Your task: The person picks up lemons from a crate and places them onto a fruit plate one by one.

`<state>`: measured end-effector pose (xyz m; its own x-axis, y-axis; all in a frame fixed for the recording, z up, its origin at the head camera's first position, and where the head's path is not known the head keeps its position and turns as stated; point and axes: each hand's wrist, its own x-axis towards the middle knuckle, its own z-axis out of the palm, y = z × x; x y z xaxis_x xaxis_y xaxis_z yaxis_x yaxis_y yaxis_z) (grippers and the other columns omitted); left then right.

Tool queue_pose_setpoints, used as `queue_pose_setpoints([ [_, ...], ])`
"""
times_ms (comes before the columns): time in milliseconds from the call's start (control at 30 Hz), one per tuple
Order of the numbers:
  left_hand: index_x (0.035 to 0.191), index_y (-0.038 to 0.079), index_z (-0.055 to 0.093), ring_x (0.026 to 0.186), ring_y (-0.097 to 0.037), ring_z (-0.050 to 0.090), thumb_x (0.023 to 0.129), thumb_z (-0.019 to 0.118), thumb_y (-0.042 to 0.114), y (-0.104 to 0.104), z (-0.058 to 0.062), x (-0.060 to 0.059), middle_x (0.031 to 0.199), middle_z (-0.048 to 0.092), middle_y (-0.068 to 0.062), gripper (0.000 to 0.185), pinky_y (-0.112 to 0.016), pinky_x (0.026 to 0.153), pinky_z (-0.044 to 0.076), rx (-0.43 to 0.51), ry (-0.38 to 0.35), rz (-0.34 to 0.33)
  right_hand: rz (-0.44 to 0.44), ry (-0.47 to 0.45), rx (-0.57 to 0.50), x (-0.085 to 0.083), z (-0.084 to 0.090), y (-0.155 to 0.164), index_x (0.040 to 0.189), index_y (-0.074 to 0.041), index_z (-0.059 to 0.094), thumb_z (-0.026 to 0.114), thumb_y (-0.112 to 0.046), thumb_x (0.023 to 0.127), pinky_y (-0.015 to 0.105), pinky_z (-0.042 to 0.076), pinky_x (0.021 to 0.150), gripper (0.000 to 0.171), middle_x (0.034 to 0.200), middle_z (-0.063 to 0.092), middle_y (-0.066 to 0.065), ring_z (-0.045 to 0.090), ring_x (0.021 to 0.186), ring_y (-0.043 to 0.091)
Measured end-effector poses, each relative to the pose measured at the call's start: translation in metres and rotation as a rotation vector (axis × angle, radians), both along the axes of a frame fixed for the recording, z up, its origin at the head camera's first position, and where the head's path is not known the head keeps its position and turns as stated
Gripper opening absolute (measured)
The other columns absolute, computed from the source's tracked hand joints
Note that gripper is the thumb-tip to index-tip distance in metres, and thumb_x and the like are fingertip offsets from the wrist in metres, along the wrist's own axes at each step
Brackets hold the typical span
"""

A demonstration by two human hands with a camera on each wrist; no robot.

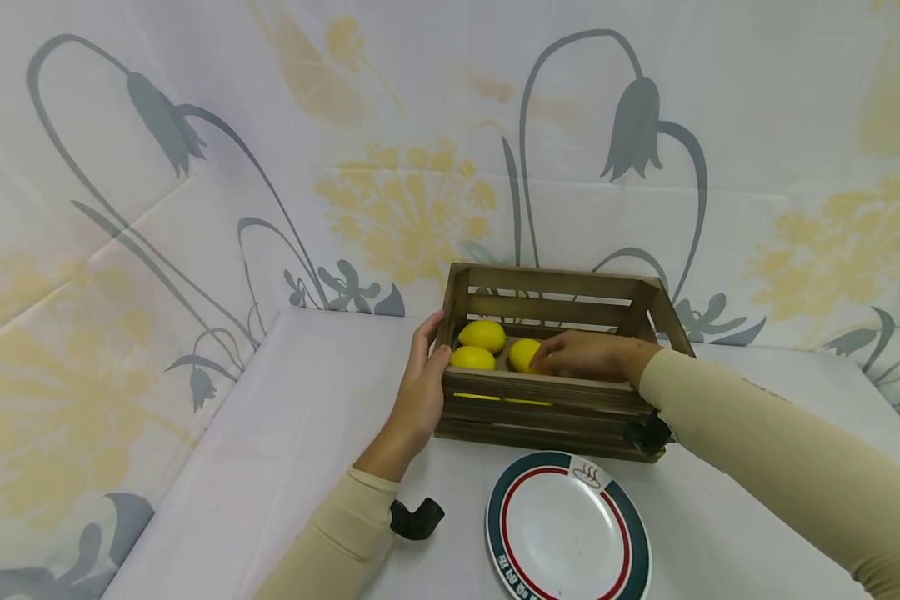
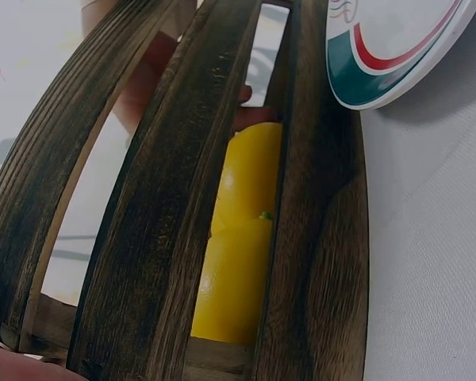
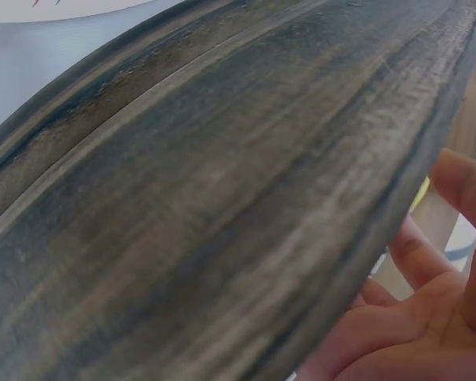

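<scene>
A dark wooden slatted crate (image 1: 547,408) stands on the white cloth, with several yellow lemons inside at its left end. My left hand (image 1: 423,387) grips the crate's left end, thumb at the near corner; only a sliver of it shows in the left wrist view. Reaching over the front wall, my right hand (image 1: 588,356) has its fingertips on a lemon (image 1: 523,355). Two other lemons, one farther back (image 1: 482,335) and one nearer (image 1: 472,358), lie left of it. In the right wrist view the front slat hides most of that lemon, leaving a yellow edge by the fingers.
A round white plate (image 1: 566,533) with a green and red rim lies in front of the crate. Behind the crate hangs a pale cloth (image 1: 435,100) printed with flowers. A dark strap-on piece (image 1: 417,518) sits at the left wrist.
</scene>
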<state>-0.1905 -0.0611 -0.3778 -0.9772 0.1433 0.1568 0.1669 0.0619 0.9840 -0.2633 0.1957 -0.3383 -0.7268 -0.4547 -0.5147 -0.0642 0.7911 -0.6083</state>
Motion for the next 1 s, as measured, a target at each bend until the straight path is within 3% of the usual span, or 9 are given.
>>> queue_pose_setpoints([
  [367, 0.156, 0.032, 0.022, 0.157, -0.021, 0.005, 0.108, 0.03, 0.026, 0.001, 0.0, 0.0, 0.168, 0.012, 0.007, 0.05, -0.059, 0.126, 0.006, -0.006, -0.005, 0.01, 0.038, -0.007, 0.058, -0.001, -0.001, -0.005, 0.138, -0.008, 0.058, 0.053, -0.03, 0.1, 0.048, 0.044, 0.105, 0.043, 0.145, 0.047, 0.023, 0.052, 0.117, 0.031],
  [533, 0.156, 0.032, 0.022, 0.157, -0.021, 0.005, 0.108, 0.03, 0.026, 0.0, -0.001, -0.001, 0.167, 0.013, 0.007, 0.049, -0.058, 0.126, 0.006, -0.004, -0.003, 0.011, 0.075, -0.005, 0.106, -0.003, -0.003, -0.008, 0.144, -0.01, 0.054, 0.055, -0.033, 0.1, 0.055, 0.04, 0.112, 0.049, 0.151, 0.043, 0.024, 0.051, 0.126, 0.035],
  [700, 0.156, 0.032, 0.022, 0.156, -0.021, 0.006, 0.108, 0.03, 0.026, -0.001, -0.002, -0.002, 0.167, 0.013, 0.007, 0.05, -0.058, 0.126, 0.008, -0.003, -0.001, 0.01, 0.118, -0.021, 0.128, -0.005, -0.004, -0.01, 0.148, -0.009, 0.048, 0.054, -0.032, 0.101, 0.063, 0.029, 0.117, 0.053, 0.158, 0.033, 0.026, 0.038, 0.139, 0.043],
  [1000, 0.156, 0.033, 0.022, 0.156, -0.02, 0.007, 0.108, 0.03, 0.028, 0.0, -0.001, -0.001, 0.167, 0.013, 0.007, 0.049, -0.059, 0.126, 0.009, -0.013, -0.005, 0.012, 0.123, -0.031, 0.157, -0.005, -0.005, -0.012, 0.147, -0.009, 0.05, 0.055, -0.028, 0.1, 0.061, 0.034, 0.115, 0.05, 0.154, 0.037, 0.024, 0.044, 0.132, 0.039],
])
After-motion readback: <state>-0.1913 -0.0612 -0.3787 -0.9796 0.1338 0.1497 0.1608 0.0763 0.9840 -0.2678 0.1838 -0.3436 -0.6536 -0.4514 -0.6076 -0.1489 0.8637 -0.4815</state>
